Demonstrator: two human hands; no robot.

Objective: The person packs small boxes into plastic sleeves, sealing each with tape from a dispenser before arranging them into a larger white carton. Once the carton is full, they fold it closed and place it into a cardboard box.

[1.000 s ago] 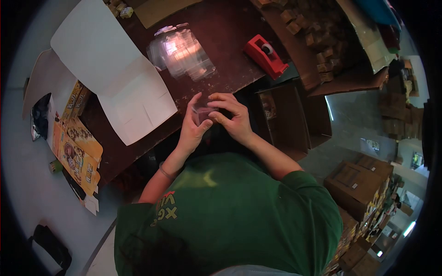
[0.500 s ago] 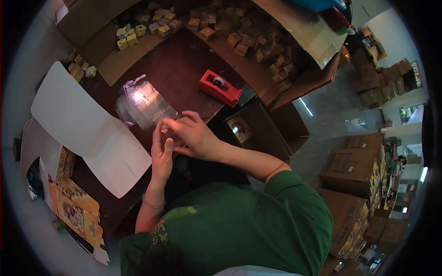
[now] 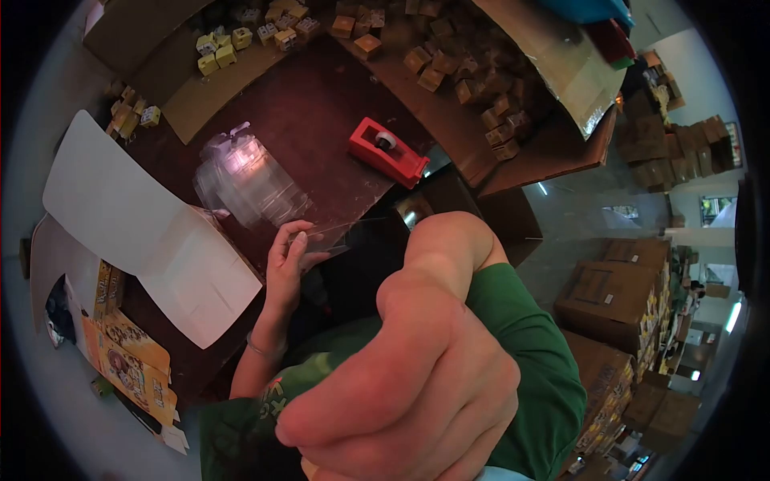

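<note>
My left hand (image 3: pixel 287 260) is closed at the table's near edge, its thumb and fingers holding a thin piece of clear plastic packaging (image 3: pixel 333 239). The plastic's far end reaches right, over my lap. Very close to the camera, my right hand (image 3: pixel 417 377) looms large with its fingers curled in. Whatever it may hold is hidden from view. Just beyond my left hand lies a stack of clear plastic packaging (image 3: pixel 253 180) on the dark red table (image 3: pixel 321 96). A red tape dispenser (image 3: pixel 389 152) stands to the right of that stack.
Small orange-brown boxes (image 3: pixel 449 68) fill an open carton at the back right; yellow ones (image 3: pixel 216 54) sit at the back left. A white card sheet (image 3: pixel 148 224) and printed yellow packaging (image 3: pixel 128 357) lie left. An open carton (image 3: pixel 513 220) is below the table's right edge; large cartons (image 3: pixel 613 289) stand right.
My right hand has left the clear plastic and come up close to the camera. The left hand keeps hold of the plastic, slightly lower in view.
</note>
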